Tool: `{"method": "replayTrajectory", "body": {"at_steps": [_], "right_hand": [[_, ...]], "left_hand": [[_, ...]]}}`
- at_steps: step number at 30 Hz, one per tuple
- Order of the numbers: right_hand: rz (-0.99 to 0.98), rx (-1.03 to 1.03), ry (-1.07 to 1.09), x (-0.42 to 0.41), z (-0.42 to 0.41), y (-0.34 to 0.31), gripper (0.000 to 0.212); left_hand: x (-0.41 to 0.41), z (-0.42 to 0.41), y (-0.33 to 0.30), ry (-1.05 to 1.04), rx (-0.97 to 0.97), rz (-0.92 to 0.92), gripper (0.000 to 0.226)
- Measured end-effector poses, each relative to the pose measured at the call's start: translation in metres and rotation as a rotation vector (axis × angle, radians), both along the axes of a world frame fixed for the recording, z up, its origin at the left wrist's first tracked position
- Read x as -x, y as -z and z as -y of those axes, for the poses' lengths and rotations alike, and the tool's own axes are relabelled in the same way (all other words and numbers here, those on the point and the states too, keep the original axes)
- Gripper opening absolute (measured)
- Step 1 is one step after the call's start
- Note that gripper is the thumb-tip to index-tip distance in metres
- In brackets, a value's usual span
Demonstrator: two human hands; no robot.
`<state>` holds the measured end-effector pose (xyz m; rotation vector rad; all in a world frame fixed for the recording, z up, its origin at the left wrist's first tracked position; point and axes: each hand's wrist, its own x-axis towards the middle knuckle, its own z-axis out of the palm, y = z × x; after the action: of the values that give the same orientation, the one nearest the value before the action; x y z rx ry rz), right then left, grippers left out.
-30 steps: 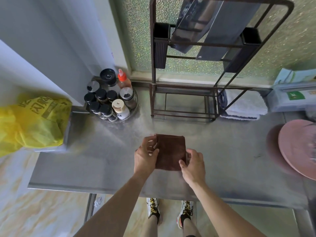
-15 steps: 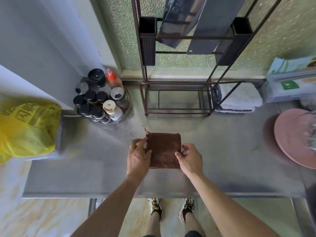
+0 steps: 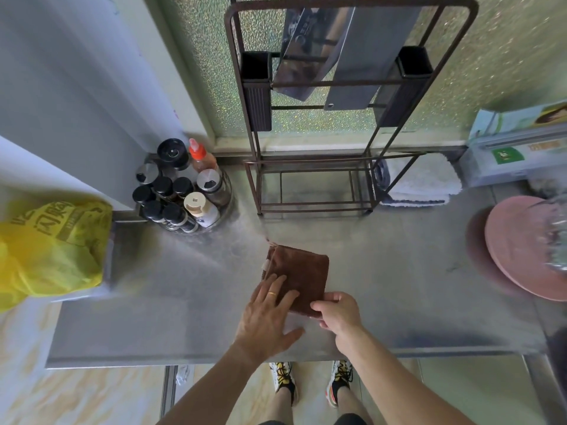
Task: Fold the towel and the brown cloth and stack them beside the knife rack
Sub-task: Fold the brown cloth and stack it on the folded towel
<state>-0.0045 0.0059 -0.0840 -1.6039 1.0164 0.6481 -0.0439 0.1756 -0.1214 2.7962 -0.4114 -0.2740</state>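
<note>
The brown cloth [image 3: 302, 276] lies folded into a small square on the steel counter [image 3: 399, 286], in front of the knife rack [image 3: 310, 185]. My left hand [image 3: 267, 317] rests flat with spread fingers on the cloth's near left corner. My right hand [image 3: 337, 311] pinches the cloth's near right edge between thumb and fingers. A white towel [image 3: 420, 182] sits folded on the counter just right of the rack, partly behind its wire frame.
A round caddy of spice bottles [image 3: 181, 194] stands left of the rack. A yellow plastic bag [image 3: 49, 243] lies at the far left. A pink plate [image 3: 527, 246] sits at the right edge, boxes [image 3: 515, 142] behind it. Cleavers hang in the rack.
My left hand has gone from gripping the cloth's left edge to lying flat on it. My right hand has slid to the near right corner. The cloth looks slightly turned.
</note>
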Motion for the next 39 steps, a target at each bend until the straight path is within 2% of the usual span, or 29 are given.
{"method": "replayTrajectory", "body": {"at_steps": [3,5,7,10,11,13,15,17,19,23,26,29,32,34,36,39], "right_hand": [[0.014,-0.174,0.042,0.017,-0.013,-0.013,0.019],[0.015,-0.264,-0.061,0.032,-0.019,-0.015,0.024],[0.112,-0.103,-0.242,0.043,-0.014,-0.007,0.035],[0.596,0.477,-0.773,0.047,0.015,0.006,0.059],[0.732,0.573,-0.976,0.046,0.025,0.009,0.070],[0.829,0.598,-1.287,0.037,0.036,0.015,0.078],[0.854,0.552,-1.442,0.023,0.038,0.023,0.063],[0.850,0.526,-1.459,0.010,0.034,0.025,0.034],[0.791,0.481,-1.367,-0.002,0.029,0.022,0.017],[0.557,0.365,-1.176,-0.022,0.018,0.018,0.023],[0.456,0.377,-1.090,-0.031,0.005,0.020,0.033],[0.415,0.409,-1.016,-0.034,-0.004,0.026,0.032],[0.382,0.471,-0.999,-0.036,-0.013,0.033,0.035],[0.391,0.542,-0.996,-0.035,-0.018,0.032,0.032],[0.532,0.666,-0.998,-0.028,-0.019,0.029,0.030],[0.873,0.810,-1.176,-0.013,-0.022,0.029,0.035]], "left_hand": [[0.007,0.009,-0.001,0.018,0.000,0.048,0.048],[0.013,0.011,-0.001,0.012,0.019,0.109,0.030],[0.021,0.005,0.001,0.001,0.043,0.147,0.026],[0.033,-0.010,0.004,0.001,0.089,0.155,0.028],[0.036,-0.014,0.004,-0.007,0.129,0.148,0.028],[0.041,-0.020,0.004,-0.029,0.211,0.119,0.030],[0.043,-0.026,-0.001,-0.051,0.275,0.079,0.030],[0.045,-0.030,-0.005,-0.101,0.332,0.046,0.025],[0.043,-0.033,-0.010,-0.259,0.372,0.007,0.019],[0.031,-0.039,-0.013,-0.735,0.530,-0.114,0.019],[0.020,-0.039,-0.013,-0.851,0.546,-0.092,0.018],[0.013,-0.039,-0.012,-0.922,0.554,-0.084,0.020],[0.010,-0.039,-0.008,-0.907,0.507,-0.069,0.027],[0.011,-0.039,-0.006,-0.809,0.367,0.004,0.027],[0.014,-0.039,-0.003,-0.626,0.178,0.115,0.027],[0.016,-0.042,0.013,-0.273,0.036,0.217,0.051]]}}
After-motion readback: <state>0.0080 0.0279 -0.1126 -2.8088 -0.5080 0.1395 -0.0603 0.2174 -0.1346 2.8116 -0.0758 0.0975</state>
